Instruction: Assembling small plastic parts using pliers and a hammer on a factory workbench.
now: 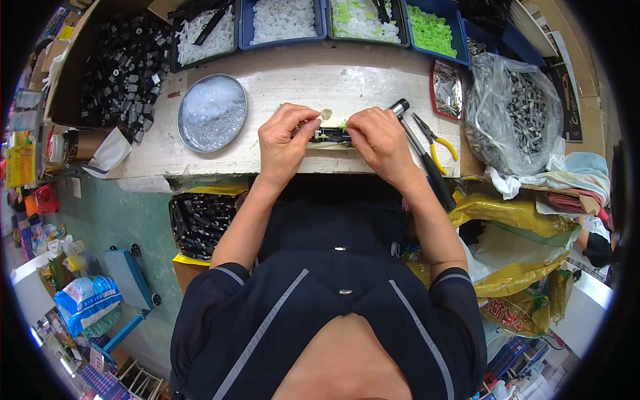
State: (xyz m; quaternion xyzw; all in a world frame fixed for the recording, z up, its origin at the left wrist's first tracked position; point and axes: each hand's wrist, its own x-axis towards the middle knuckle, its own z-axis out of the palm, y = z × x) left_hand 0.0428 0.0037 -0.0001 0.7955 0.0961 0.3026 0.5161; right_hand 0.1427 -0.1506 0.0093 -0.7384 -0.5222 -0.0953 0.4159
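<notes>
Over the bench's front edge, both my hands work at a small black assembly (pixel 330 135) with bits of green and white on it. My left hand (pixel 283 141) is at its left end, thumb and forefinger pinched together. Whatever sits in that pinch is too small to name. At the other end my right hand (pixel 381 141) has its fingers closed, with a speck of green at the fingertips. What it grips is mostly hidden. Just right of that hand lie a hammer (pixel 421 147) with a black grip and pliers (pixel 437 143) with yellow handles.
A round metal dish (pixel 183 127) with clear film stands left on the bench (pixel 280 80). Along the back are bins of white parts (pixel 283 20) and green parts (pixel 430 32). Black parts (pixel 123 73) fill a left box; a clear bag (pixel 513 100) of metal pieces sits right.
</notes>
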